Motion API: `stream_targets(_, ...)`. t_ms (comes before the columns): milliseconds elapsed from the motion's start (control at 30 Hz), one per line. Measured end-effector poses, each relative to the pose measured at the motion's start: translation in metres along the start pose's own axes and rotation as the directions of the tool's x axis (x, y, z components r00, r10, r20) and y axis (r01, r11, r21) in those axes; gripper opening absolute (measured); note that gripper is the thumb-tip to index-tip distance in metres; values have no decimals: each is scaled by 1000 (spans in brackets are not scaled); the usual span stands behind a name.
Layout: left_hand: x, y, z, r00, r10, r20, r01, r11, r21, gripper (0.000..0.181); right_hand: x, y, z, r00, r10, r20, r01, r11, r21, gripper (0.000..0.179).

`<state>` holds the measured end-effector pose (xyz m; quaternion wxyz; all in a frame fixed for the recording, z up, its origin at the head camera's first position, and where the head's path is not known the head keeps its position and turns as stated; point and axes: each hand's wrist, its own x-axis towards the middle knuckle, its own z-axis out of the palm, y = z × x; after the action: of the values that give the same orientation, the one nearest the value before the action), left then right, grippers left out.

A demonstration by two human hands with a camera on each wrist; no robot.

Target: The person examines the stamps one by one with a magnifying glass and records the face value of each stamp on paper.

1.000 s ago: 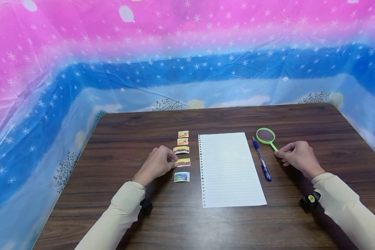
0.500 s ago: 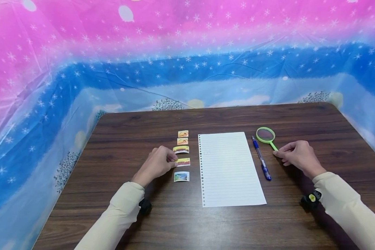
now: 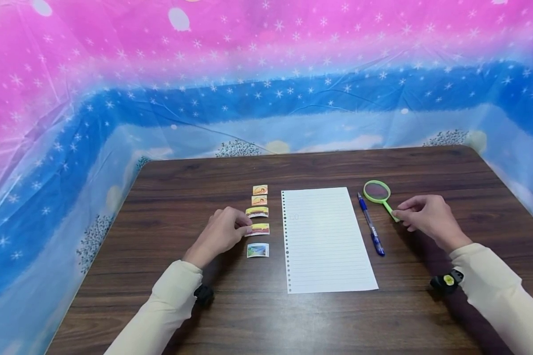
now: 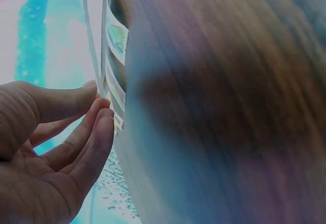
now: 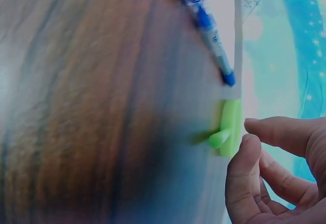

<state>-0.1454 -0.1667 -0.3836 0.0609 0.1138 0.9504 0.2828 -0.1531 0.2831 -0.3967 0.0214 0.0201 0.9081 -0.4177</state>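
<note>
Near a column of small picture stamps, my left hand (image 3: 219, 229) has its thumb and fingertips right at the left edge of a yellow-and-red stamp (image 3: 260, 229). In the left wrist view the fingers (image 4: 104, 127) are relaxed and gently bent, with curved stamp edges just beyond them. My right hand (image 3: 431, 219) hovers beside the handle of a green magnifying glass (image 3: 390, 211), which lies on the table. A gap shows between thumb and index fingertip in the right wrist view, and the green handle end (image 5: 232, 127) is just past them.
A lined sheet of paper (image 3: 328, 241) with faint writing lies between the hands. A blue pen (image 3: 371, 224) lies along its right side. Above and below the yellow-and-red stamp are several others, including a landscape stamp (image 3: 258, 250). A patterned cloth (image 3: 266, 98) hangs behind the wooden table (image 3: 195, 182).
My right hand has let go of the magnifying glass handle and drawn back slightly to the right. My left hand has shifted slightly left, baring more of the yellow-and-red stamp's left edge.
</note>
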Motion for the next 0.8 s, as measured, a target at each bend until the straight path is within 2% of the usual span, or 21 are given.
stream_targets(200, -4, 11, 5, 999, 41, -18, -40, 999, 28, 12, -4, -10, 1, 998, -46, 47, 47, 999, -20, 33)
stream_targets(400, -7, 26, 14, 988, 151, -22, -149, 986, 68, 14, -6, -18, 11, 995, -34, 95, 40, 997, -66, 36)
stream_targets(567, -11, 38, 20, 973, 230, 3, -229, 970, 87, 21, -6, -22, 19, 992, -29, 122, 40, 995, -90, 38)
stream_targets(800, -14, 47, 30, 937, 343, 63, -347, 934, 88, 21, -7, -25, 28, 989, -21, 147, 42, 989, -141, 39)
